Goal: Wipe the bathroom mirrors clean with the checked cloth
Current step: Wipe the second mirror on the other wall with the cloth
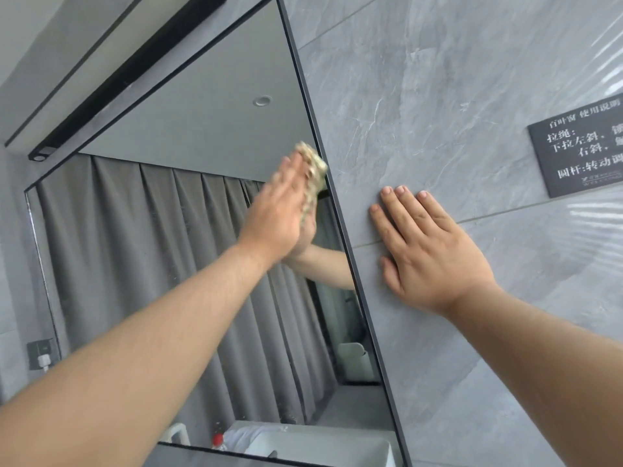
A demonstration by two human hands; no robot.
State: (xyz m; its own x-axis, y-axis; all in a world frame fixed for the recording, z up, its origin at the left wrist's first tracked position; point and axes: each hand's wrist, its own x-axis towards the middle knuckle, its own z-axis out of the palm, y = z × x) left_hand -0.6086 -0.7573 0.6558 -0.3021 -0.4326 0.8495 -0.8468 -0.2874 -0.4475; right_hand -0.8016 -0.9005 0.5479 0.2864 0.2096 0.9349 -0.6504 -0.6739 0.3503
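The mirror [188, 203] hangs on the left, its right edge meeting the tiled wall [421, 96] on the right. The left hand [279, 210] lies flat on the glass near that edge, high up, with the cloth [312, 170] between its fingers and the mirror. The right hand [428, 251] lies flat on the wall just right of the mirror's edge (a little lower than the left). A sign [583, 153] is fixed to the wall farther right. A socket [40, 353] sits on the wall left of the mirror, low down.
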